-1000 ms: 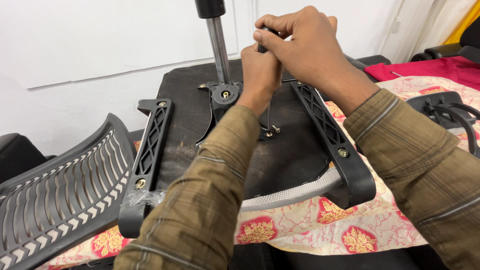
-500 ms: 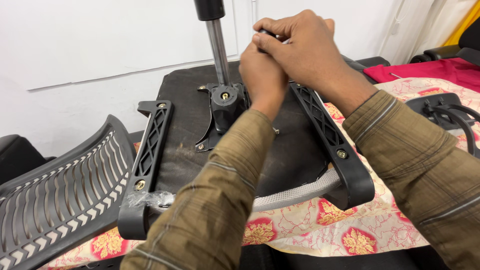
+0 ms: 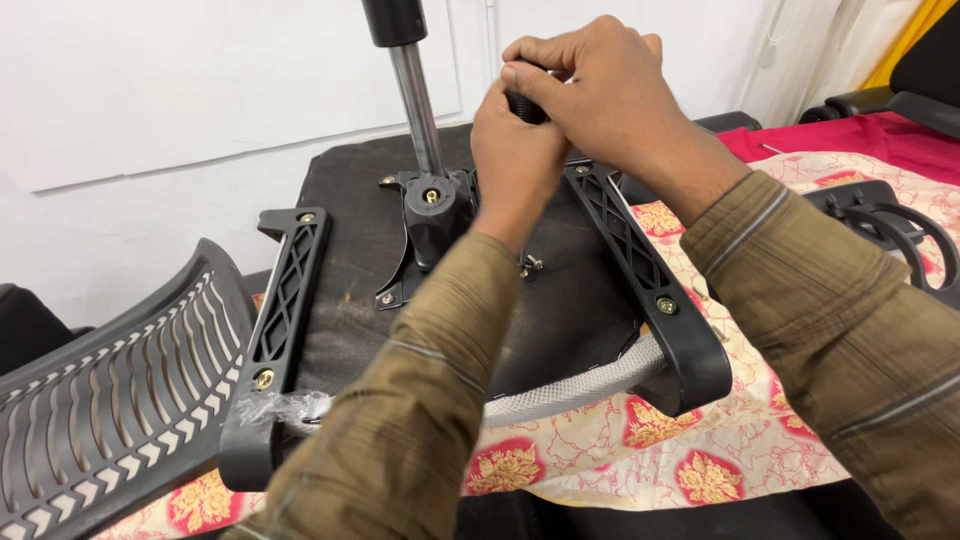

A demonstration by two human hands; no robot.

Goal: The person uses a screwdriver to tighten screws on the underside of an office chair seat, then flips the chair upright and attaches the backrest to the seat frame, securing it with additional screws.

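An upturned black chair seat (image 3: 570, 300) lies on a floral cloth (image 3: 600, 450). A black mechanism plate (image 3: 435, 205) with a metal gas-lift column (image 3: 415, 100) rises from its middle. Black armrest brackets are bolted along the left side (image 3: 285, 300) and the right side (image 3: 640, 260). My left hand (image 3: 515, 160) and my right hand (image 3: 600, 90) are clasped together above the seat around a short black tool handle (image 3: 525, 103). What lies below the handle is hidden by my left hand. Two loose screws (image 3: 530, 265) rest on the seat beside my left wrist.
A black slatted chair backrest (image 3: 100, 390) lies at the left. Another black chair part (image 3: 890, 225) sits at the right on the cloth, with a red cloth (image 3: 830, 140) behind it. A white wall stands close behind the seat.
Both hands stay closed on the handle. My left forearm has shifted slightly to the right, and more of the mechanism plate shows.
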